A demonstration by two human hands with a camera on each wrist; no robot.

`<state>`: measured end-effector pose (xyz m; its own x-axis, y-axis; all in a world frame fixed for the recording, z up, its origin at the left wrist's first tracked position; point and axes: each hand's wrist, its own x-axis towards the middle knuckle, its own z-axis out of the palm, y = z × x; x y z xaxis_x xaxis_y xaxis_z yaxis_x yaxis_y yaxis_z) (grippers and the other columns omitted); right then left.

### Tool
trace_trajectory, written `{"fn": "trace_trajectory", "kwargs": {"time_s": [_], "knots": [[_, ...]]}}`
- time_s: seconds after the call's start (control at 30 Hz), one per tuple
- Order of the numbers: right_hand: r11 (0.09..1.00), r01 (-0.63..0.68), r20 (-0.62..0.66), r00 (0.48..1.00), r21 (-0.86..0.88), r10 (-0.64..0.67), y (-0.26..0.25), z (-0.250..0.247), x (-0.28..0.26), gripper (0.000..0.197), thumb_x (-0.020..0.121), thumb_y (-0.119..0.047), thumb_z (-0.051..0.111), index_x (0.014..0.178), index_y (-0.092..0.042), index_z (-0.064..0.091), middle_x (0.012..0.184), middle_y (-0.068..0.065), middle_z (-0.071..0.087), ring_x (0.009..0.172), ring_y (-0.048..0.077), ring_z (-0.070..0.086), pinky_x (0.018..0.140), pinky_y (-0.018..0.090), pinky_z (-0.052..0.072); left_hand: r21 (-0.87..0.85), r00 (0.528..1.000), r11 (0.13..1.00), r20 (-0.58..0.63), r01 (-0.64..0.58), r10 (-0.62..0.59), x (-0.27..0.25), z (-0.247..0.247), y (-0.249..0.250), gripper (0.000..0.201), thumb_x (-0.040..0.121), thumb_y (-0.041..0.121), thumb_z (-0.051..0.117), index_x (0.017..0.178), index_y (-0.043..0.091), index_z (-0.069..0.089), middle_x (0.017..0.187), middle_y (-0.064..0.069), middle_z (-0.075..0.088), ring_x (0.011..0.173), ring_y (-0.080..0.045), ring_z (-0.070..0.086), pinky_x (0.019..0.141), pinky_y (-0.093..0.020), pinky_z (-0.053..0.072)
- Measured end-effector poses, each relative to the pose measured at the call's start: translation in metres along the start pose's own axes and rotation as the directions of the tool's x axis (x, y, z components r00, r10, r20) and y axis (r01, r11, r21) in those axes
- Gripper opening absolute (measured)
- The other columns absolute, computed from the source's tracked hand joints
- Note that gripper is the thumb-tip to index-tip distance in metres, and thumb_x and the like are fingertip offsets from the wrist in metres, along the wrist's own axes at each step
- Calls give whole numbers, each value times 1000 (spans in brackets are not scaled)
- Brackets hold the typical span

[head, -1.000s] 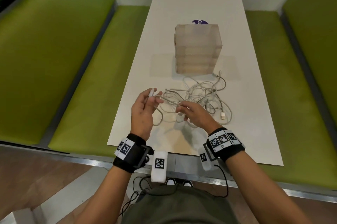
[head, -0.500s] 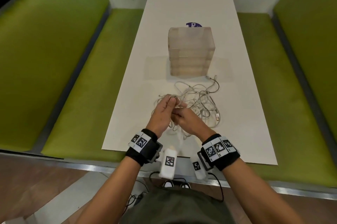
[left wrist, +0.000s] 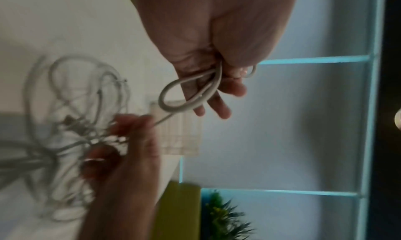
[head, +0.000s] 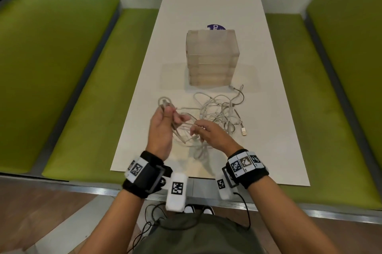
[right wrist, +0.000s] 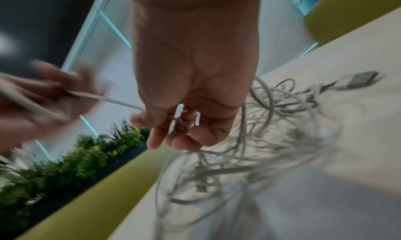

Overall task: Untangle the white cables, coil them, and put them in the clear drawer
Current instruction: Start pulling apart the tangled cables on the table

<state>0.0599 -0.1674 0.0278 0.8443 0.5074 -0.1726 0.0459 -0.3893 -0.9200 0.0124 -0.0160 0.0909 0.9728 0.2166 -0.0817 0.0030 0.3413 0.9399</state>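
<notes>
Here, thin rubbery white cable (left wrist: 184, 96), seemingly looped, in left hand (head: 160, 132).

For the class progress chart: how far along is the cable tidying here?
Early. Done: nothing stored; the clear drawer unit looks shut. In hand: the left hand grips a small loop of one cable, and the right hand pinches its strand. Left: the white tangle on the table needs separating, coiling, storing.

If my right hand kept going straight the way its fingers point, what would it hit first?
Probably the left hand: the right hand points left toward it, along the cable stretched between them. Depth is unclear, so it might pass just under.
</notes>
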Motion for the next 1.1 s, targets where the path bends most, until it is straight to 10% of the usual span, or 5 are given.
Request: {"fn": "trace_trajectory", "kwargs": {"time_s": [0.2,0.4,0.6,0.8,1.1], "knots": [[1000,-3,-2,1000,28,3,9,-6,6,18,93,-10,53,85,-4,67,77,-7,57,58,-6,52,60,11,41,-139,994,988,-94,-73,60,-5,-14,22,27,103,20,31,81,15,46,54,11,41,46,-5,29,49,-18,31],[998,45,-93,995,31,-42,9,-7,3,21,95,-16,53,76,-19,60,65,-8,54,54,-3,47,56,13,39,614,987,788,100,38,-126,-4,-23,-25,15,91,35,59,91,20,57,71,8,57,57,-3,49,56,-21,40],[995,57,-82,995,88,-50,8,-6,1,26,96,-25,53,71,-21,61,56,-11,51,53,5,44,56,20,38,705,986,709,126,-14,-106,-1,-10,-36,24,89,28,64,74,11,56,61,8,46,47,-1,39,44,-19,35],[997,12,-10,1000,78,-11,9,-7,4,20,95,-14,51,79,-15,63,74,-3,62,54,-7,53,55,14,42,372,980,927,159,57,-124,-4,0,-16,20,96,27,47,98,31,67,115,0,66,61,-5,52,56,-13,41],[983,104,-23,994,-151,-109,25,-18,17,8,90,-12,59,88,-11,67,82,-13,54,76,-2,52,67,12,37,-139,997,989,-39,58,-64,-5,0,27,36,99,32,38,66,19,40,52,6,42,51,-10,41,45,-19,25]]}}
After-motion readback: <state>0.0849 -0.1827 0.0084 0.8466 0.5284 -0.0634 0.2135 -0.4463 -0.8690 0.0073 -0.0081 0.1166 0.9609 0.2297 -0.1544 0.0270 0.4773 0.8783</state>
